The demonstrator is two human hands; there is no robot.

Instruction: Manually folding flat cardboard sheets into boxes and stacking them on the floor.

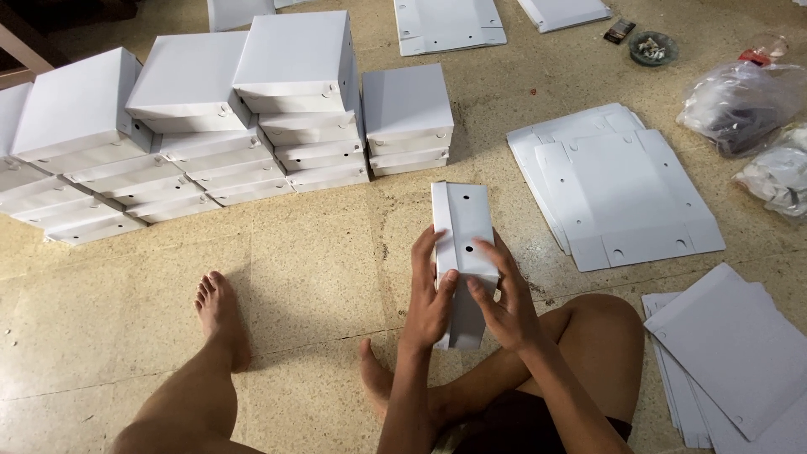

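I hold a half-folded white cardboard box [465, 225] upright in front of me, its punched side facing up. My left hand [429, 296] grips its left edge, fingers wrapped onto the face. On the right side, my right hand [503, 298] presses the lower face, thumb near the bottom fold. Both hands are over my crossed legs on the floor.
Stacks of finished white boxes [193, 109] fill the far left. Flat punched blanks [618, 189] lie at right, more sheets [731, 353] at lower right and along the top [448, 23]. Plastic bags [744, 105] sit far right, beside a small bowl [652, 47]. My bare left foot [220, 313] rests on the tan floor.
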